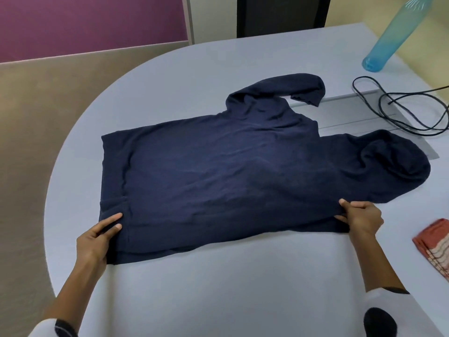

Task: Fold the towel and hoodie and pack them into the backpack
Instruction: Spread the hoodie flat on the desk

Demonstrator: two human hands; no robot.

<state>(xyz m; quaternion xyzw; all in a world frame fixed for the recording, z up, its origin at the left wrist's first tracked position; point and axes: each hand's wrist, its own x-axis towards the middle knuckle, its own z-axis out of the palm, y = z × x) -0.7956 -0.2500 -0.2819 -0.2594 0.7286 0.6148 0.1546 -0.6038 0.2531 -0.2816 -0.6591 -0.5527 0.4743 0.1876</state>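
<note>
The navy hoodie (218,171) lies spread flat across the middle of the pale tabletop (218,288), its hem to the left and its hood to the right. One sleeve curls away on the hoodie's far side, and the near side looks already turned in over the body, though the dark cloth makes the layers hard to read. The left hand (97,239) grips the hoodie's near hem corner, thumb on top and fingers seemingly tucked beneath. The right hand (362,220) pinches the fabric at the hoodie's near shoulder edge, just below the hood. Right of the hoodie, at the frame's edge, rests a folded red striped towel (435,244). Beyond the hood lies a looped black cable (398,110), and farther back a blue bottle (393,32).
</note>
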